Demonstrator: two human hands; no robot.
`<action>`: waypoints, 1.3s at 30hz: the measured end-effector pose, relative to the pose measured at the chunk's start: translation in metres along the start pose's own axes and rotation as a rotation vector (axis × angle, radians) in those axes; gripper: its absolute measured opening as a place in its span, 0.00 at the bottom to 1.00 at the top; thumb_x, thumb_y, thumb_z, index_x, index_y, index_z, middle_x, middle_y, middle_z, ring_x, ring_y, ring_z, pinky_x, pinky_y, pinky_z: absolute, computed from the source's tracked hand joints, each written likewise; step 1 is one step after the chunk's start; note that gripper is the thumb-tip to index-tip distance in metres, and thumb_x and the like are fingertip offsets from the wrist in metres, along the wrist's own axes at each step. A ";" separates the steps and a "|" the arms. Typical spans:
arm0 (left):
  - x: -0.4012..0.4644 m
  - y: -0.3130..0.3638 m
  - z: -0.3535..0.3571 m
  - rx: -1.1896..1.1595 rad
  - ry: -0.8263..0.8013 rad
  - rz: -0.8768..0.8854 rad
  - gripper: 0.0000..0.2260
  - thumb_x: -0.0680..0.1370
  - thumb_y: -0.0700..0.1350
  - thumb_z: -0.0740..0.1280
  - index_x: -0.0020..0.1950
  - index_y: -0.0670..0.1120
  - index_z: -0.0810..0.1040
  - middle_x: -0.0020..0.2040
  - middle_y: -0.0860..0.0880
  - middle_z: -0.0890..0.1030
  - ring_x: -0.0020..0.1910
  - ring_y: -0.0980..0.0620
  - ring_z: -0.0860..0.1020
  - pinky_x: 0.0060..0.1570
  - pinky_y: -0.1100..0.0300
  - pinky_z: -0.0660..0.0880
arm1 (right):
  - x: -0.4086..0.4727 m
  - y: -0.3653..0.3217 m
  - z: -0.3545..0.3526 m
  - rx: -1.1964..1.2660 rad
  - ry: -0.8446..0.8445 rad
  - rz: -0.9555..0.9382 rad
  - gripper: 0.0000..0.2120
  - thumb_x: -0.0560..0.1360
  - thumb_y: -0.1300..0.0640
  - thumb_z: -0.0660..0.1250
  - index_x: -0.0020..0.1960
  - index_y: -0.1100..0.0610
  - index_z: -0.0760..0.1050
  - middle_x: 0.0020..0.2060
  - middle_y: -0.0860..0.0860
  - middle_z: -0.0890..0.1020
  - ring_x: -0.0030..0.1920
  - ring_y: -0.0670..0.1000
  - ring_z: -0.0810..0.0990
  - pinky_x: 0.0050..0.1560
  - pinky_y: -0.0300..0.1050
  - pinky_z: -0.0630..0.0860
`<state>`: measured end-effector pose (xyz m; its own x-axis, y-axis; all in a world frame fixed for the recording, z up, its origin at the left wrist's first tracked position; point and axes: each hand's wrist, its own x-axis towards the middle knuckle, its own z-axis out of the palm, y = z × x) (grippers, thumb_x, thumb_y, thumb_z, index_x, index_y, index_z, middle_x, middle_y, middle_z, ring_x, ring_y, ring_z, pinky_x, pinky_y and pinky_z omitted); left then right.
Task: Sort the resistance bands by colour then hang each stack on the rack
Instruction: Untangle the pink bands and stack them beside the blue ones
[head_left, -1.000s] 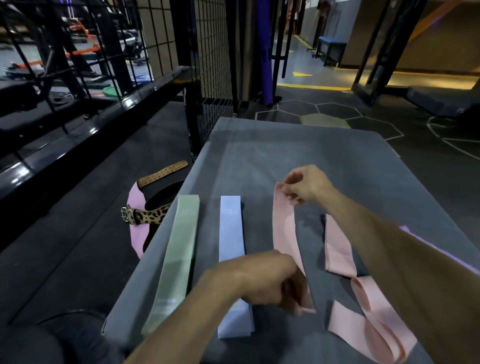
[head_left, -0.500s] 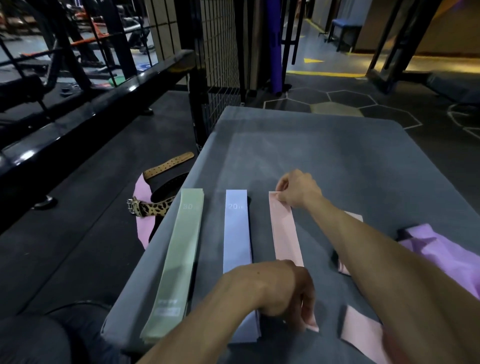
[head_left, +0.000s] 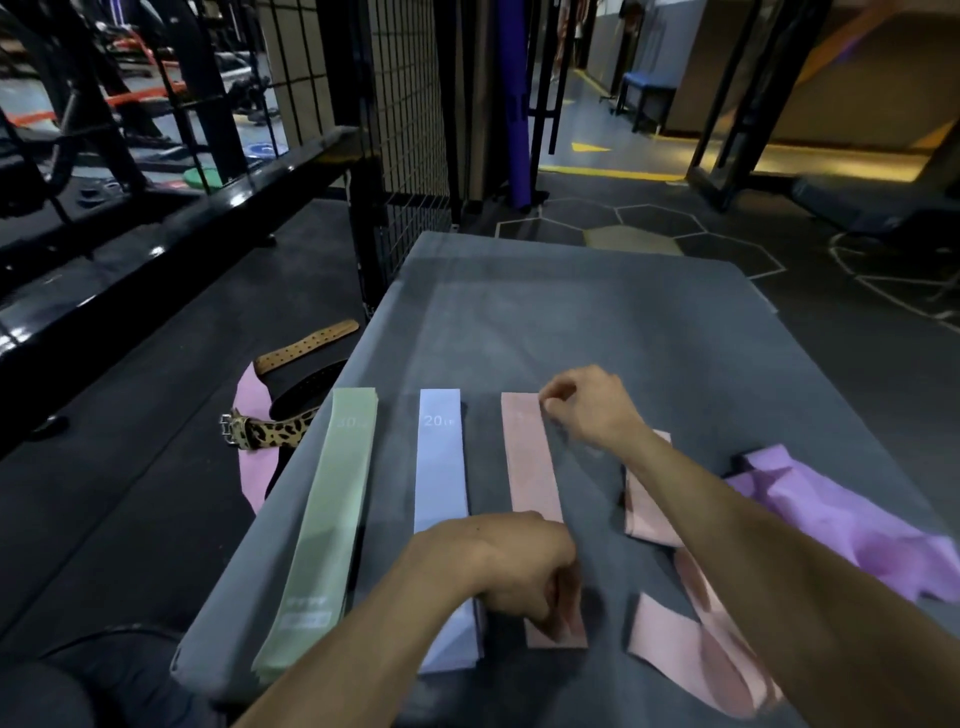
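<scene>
Three bands lie side by side on the grey mat (head_left: 597, 332): a green stack (head_left: 332, 514), a light blue stack (head_left: 441, 467) and a flat pink band (head_left: 530, 467). My left hand (head_left: 514, 566) pinches the pink band's near end. My right hand (head_left: 587, 405) pinches its far right corner. More pink bands (head_left: 691, 660) lie loose and twisted to the right, under my right forearm. A crumpled purple band pile (head_left: 852, 514) sits at the mat's right edge.
On the dark floor left of the mat lie a leopard-print belt (head_left: 270, 431), a tan perforated belt (head_left: 306, 345) and a pink band (head_left: 252, 457). A black wire-mesh rack (head_left: 410, 104) stands beyond the mat's far left corner. Black gym frames fill the left.
The pink band, held up off the mat one second ago, now lies flat beside the blue stack. Both hands have lowered with it and still pinch its two ends.
</scene>
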<state>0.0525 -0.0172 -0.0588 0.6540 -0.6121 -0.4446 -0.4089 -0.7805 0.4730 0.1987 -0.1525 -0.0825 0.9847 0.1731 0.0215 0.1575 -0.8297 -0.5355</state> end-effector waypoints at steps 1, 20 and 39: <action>-0.002 0.000 -0.001 0.012 0.021 0.017 0.07 0.76 0.46 0.73 0.52 0.47 0.84 0.43 0.51 0.80 0.41 0.52 0.75 0.37 0.61 0.70 | -0.008 0.008 -0.011 -0.016 0.021 0.010 0.06 0.72 0.57 0.70 0.44 0.48 0.85 0.44 0.47 0.87 0.48 0.49 0.85 0.55 0.42 0.79; 0.000 0.014 -0.005 -0.023 0.351 -0.103 0.01 0.77 0.51 0.70 0.47 0.57 0.79 0.48 0.55 0.82 0.48 0.54 0.80 0.51 0.54 0.79 | -0.133 0.056 -0.060 -0.185 0.041 -0.056 0.10 0.78 0.47 0.67 0.45 0.52 0.82 0.43 0.49 0.85 0.45 0.54 0.82 0.48 0.48 0.76; 0.002 0.036 -0.024 -0.942 0.519 0.072 0.11 0.82 0.42 0.65 0.63 0.52 0.77 0.58 0.50 0.82 0.57 0.50 0.82 0.56 0.51 0.80 | -0.161 -0.003 -0.121 0.843 0.234 0.088 0.15 0.84 0.58 0.56 0.42 0.56 0.75 0.42 0.53 0.76 0.45 0.54 0.77 0.33 0.41 0.81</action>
<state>0.0547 -0.0437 -0.0244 0.9287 -0.3507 -0.1201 0.0522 -0.1971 0.9790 0.0485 -0.2424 0.0178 0.9953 -0.0624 0.0740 0.0639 -0.1503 -0.9866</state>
